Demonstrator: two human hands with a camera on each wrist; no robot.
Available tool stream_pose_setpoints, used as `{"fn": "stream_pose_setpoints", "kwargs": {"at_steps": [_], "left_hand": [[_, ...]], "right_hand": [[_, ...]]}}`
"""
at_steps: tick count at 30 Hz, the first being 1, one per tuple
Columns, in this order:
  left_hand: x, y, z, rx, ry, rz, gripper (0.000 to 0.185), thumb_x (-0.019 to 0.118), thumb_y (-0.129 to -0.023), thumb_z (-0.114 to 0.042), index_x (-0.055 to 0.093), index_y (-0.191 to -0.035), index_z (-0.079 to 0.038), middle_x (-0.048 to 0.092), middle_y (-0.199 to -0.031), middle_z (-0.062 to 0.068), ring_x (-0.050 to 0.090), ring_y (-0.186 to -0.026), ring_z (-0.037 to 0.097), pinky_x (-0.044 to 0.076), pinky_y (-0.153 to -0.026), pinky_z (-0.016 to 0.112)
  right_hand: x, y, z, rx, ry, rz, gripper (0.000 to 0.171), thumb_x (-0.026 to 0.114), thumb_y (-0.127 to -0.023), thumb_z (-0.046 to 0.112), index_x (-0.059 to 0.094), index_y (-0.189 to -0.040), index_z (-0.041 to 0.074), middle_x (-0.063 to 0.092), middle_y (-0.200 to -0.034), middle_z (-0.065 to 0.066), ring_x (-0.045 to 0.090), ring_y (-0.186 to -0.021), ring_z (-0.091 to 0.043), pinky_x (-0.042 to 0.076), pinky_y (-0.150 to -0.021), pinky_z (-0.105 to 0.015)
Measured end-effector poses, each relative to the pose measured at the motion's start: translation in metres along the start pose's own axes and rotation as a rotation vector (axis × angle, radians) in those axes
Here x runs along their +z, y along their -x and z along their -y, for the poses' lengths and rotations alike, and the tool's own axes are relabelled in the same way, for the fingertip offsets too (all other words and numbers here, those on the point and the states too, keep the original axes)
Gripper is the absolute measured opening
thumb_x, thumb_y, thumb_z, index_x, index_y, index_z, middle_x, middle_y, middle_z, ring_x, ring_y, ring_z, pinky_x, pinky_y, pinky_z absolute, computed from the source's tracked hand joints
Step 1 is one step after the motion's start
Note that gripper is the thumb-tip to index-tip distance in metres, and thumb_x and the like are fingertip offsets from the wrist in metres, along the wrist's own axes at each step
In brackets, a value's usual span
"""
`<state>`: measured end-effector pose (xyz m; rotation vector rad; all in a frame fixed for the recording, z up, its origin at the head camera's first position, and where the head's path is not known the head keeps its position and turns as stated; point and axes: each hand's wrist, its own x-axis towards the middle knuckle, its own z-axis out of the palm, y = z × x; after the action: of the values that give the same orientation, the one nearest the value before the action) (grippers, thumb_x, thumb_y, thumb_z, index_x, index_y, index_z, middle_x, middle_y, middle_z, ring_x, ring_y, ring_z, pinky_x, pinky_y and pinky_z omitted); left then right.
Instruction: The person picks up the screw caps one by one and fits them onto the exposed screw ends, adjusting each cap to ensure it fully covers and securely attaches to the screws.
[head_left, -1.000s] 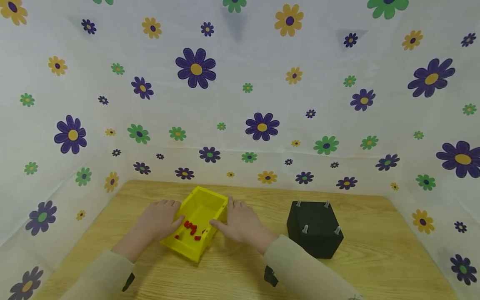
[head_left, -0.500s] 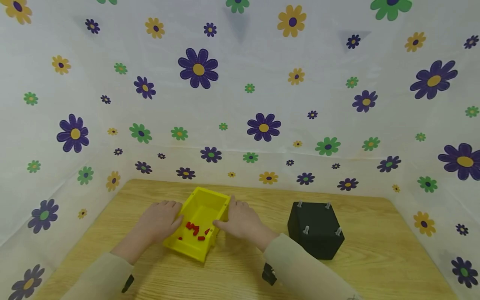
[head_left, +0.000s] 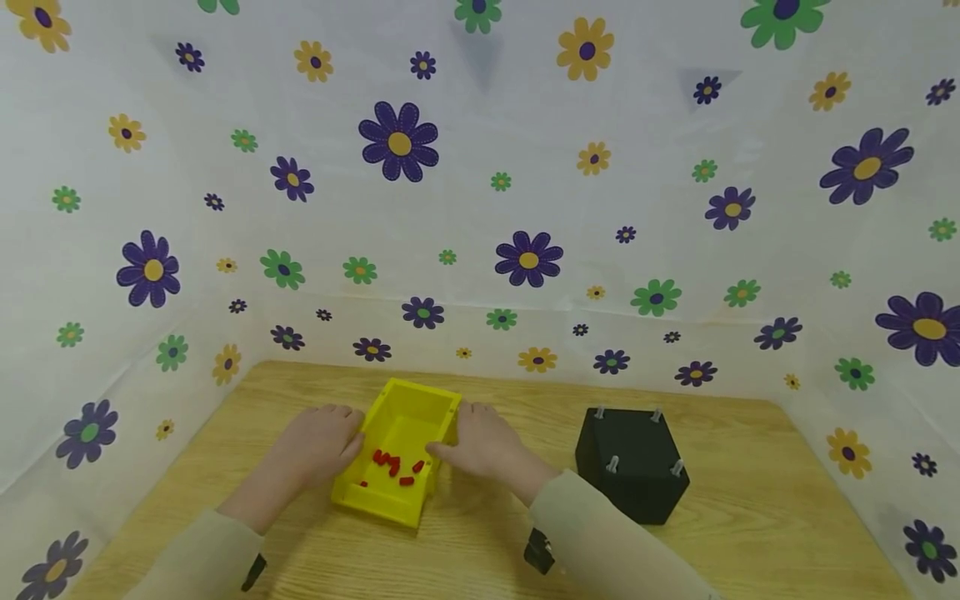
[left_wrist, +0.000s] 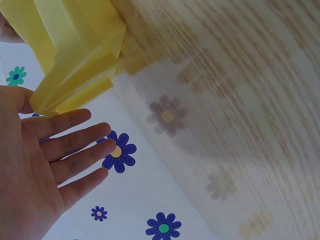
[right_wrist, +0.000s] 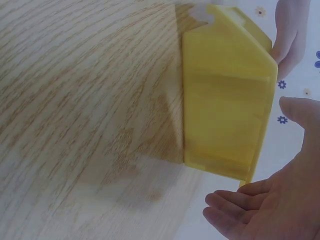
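Observation:
A yellow plastic bin stands on the table, left of centre, with several small red pieces on its floor towards the near end. At its left side my left hand pinches the rim between thumb and index finger. The left wrist view shows the other fingers of that hand straight and spread apart. Along the right side lies my right hand. In the right wrist view its fingertips touch the far corner of the bin, while the thumb sits apart from the rim.
A black box with clear pegs at its top corners stands to the right on the wooden table. White sheeting printed with flowers walls in the back and both sides.
The bin has turned slightly, its near end swinging to the right. Both hands have stayed at its sides, and the right index finger has come down a little.

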<state>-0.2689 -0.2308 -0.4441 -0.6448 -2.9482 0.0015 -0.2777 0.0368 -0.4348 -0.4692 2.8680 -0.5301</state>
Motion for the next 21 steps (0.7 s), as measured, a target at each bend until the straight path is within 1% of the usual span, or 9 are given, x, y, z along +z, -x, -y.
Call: {"fn": "stream_pose_setpoints", "kwargs": {"at_steps": [3, 5, 12, 17, 21], "left_hand": [[0.0000, -0.0001, -0.0007, -0.004, 0.005, -0.011, 0.029, 0.058, -0.105, -0.027, 0.069, -0.116, -0.002, 0.075, -0.115, 0.018, 0.071, -0.110, 0.039, 0.057, -0.101, 0.057], [-0.0008, -0.0001, -0.0015, -0.005, 0.005, -0.016, 0.029, 0.058, -0.105, -0.027, 0.069, -0.116, -0.002, 0.075, -0.115, 0.018, 0.071, -0.109, 0.038, 0.057, -0.102, 0.056], [-0.0028, 0.0010, -0.0044, -0.017, 0.011, 0.005, 0.037, 0.059, -0.105, -0.029, 0.069, -0.123, 0.001, 0.074, -0.120, 0.020, 0.071, -0.111, 0.039, 0.058, -0.101, 0.056], [-0.0016, 0.0030, -0.0061, -0.004, 0.002, 0.008, 0.040, 0.060, -0.104, -0.031, 0.070, -0.125, 0.002, 0.074, -0.121, 0.020, 0.071, -0.112, 0.039, 0.058, -0.102, 0.056], [-0.0028, 0.0046, -0.0075, -0.006, -0.002, 0.018, 0.044, 0.060, -0.105, -0.033, 0.069, -0.128, 0.002, 0.074, -0.126, 0.021, 0.070, -0.116, 0.040, 0.057, -0.104, 0.057]], "right_hand": [[0.0003, -0.0009, -0.0013, -0.006, -0.012, 0.003, 0.092, 0.064, -0.097, 0.065, 0.043, -0.154, -0.004, 0.058, -0.147, -0.023, 0.059, -0.134, -0.034, 0.051, -0.115, -0.047], [0.0003, -0.0019, -0.0018, -0.010, -0.023, 0.001, 0.093, 0.066, -0.096, 0.064, 0.043, -0.155, -0.004, 0.058, -0.147, -0.023, 0.058, -0.134, -0.034, 0.051, -0.116, -0.048], [0.0017, -0.0060, -0.0046, -0.014, -0.102, 0.000, 0.084, 0.070, -0.095, 0.054, 0.044, -0.154, -0.001, 0.058, -0.148, -0.022, 0.058, -0.135, -0.034, 0.049, -0.117, -0.050], [-0.0007, -0.0057, -0.0060, -0.009, -0.154, 0.013, 0.085, 0.070, -0.096, 0.049, 0.040, -0.159, 0.000, 0.050, -0.158, -0.023, 0.050, -0.146, -0.038, 0.042, -0.123, -0.053], [-0.0029, -0.0055, -0.0054, -0.008, -0.168, 0.016, 0.085, 0.070, -0.095, 0.046, 0.039, -0.160, 0.000, 0.048, -0.160, -0.023, 0.048, -0.148, -0.038, 0.040, -0.124, -0.054]]}}
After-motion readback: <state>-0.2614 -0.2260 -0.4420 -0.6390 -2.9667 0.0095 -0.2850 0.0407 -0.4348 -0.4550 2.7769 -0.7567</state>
